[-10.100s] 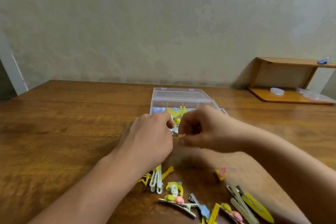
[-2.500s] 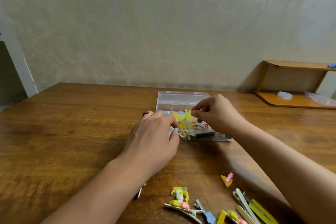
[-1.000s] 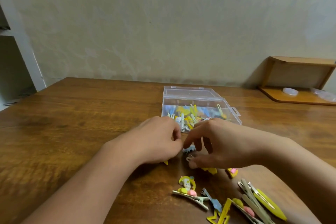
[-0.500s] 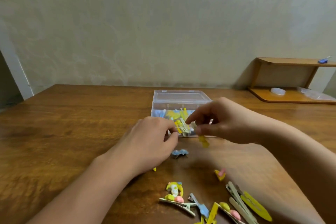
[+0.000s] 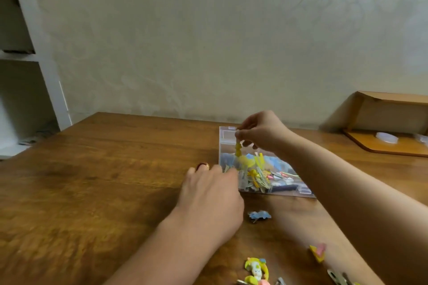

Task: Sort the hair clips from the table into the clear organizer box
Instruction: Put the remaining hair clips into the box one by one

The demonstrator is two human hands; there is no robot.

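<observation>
A: Is the left hand (image 5: 209, 194) bracing the clear organizer box (image 5: 259, 169) on the tabletop (image 5: 104, 169)?
B: Its fingers are lying relaxed at the box's near-left corner, gripping nothing — keep it there. The right hand (image 5: 260, 133) is pinching a yellow hair clip (image 5: 238, 149) above the box; lower it before letting go.

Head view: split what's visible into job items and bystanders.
Job: clear organizer box; yellow clip pinched by right hand; left hand at the box's near-left corner; blue clip; yellow-pink clip; character clip.
Bystanders: wooden shelf; white disc; white shelving.
</observation>
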